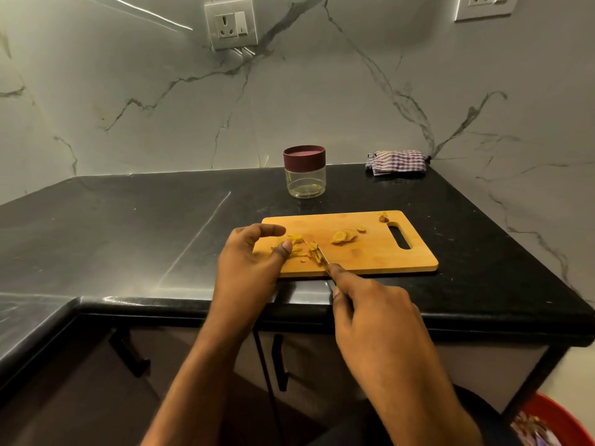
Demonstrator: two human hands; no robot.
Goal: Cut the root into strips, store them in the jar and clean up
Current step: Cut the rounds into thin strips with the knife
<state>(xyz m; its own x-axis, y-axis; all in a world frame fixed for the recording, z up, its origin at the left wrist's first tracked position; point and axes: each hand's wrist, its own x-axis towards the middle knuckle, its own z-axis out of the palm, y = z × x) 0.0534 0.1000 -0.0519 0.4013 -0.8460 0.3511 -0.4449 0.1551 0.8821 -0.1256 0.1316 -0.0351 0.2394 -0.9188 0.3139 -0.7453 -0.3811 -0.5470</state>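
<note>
Cutting step in hand. I am slicing yellow root into strips on the pale rectangular wooden cutting board (370,252), my landmark for everything here.

Right hand (376,313): sitting just off the board's near edge, fingers curled round the handle of the small steel-bladed knife (320,256), forefinger running along its spine. The blade is reaching in over the board's near-left part, its tip in among the thin yellow root strips (301,247).

Left hand (254,252): lying over the board's left end, fingers loosely arched. Thumb tip is pressing down at the edge of the strip pile; forefinger is lifted above it. I judge it is steadying the pieces rather than pinching any, but what lies under the palm I cannot tell.

Still to cut: a fanned stack of round yellow root slices (344,235) near the board's middle, well apart from the blade. A small brownish root end (383,217) is lying at the far edge, just beside the handle slot.

Short clear glass jar with a maroon lid (305,175) is standing on the black stone counter (128,226) beyond the board's far edge, lid on, looking nearly empty. Folded checked cloth (396,162) is lying farther back, beyond the board's far right corner.

Next move, as I judge it: finish this pile, draw the round slices under the blade, keeping fingertips tucked back. Jar opening, filling and wiping are not yet started.
</note>
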